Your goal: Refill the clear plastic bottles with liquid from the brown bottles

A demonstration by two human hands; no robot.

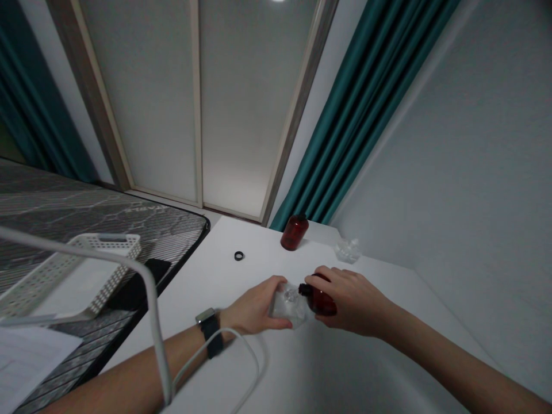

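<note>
1. The right hand [354,301] is gripping a dark reddish-brown plastic bottle [321,302] on its side, with the fingers curled closed over the top of the body. The bottle's black neck [305,290] is pointing left, at or just touching a clear plastic piece [288,305]; the view does not settle which.
2. The left hand [254,305] is holding that clear plastic piece, with the fingers and thumb wrapped around it. Its exact shape is hard to make out. Both hands are hovering just above the middle of the white table [357,368], close together.
3. A black wristwatch [209,332] is sitting on the left wrist, and a white cord [241,351] is curving across the table beside that forearm.
4. A second reddish-brown bottle [294,232] is standing upright near the table's far edge, with a small black ring [238,256] lying to its left and a clear crinkled plastic piece [347,250] resting to its right, near the far right corner.
5. Beyond the table's left edge, a white slotted basket [103,275] is sitting on a grey patterned surface [107,218], with a black object [138,284] and white paper [30,368] nearby. A curved white rod [150,293] is crossing the view in front of them.
6. Teal curtains [345,126] are hanging beside frosted door panels [241,109] behind the table.
</note>
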